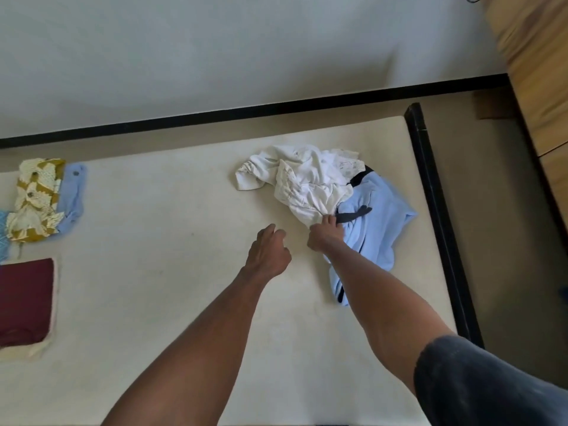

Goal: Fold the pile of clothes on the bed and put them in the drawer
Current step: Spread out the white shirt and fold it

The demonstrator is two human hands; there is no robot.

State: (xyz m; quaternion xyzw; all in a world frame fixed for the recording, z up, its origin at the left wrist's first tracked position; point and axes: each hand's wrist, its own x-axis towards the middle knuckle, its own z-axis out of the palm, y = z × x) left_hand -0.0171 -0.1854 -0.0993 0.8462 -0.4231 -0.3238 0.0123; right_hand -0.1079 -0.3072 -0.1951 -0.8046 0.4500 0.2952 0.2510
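A crumpled white garment (307,176) lies on top of a light blue garment with dark trim (378,222) at the right side of the cream bed (172,229). My right hand (325,235) grips the near edge of the white garment where it meets the blue one. Just left of it, my left hand (270,250) hovers over the bare mattress with its fingers loosely curled and nothing in them. At the bed's left edge lie a folded yellow-and-white patterned piece (35,198) over a blue one (72,195), and a folded maroon piece (26,302).
The bed's black frame (439,216) runs along the right side, with a strip of floor beyond it. A wooden cabinet (541,87) stands at the far right. A white wall with a black skirting (246,110) lies behind the bed.
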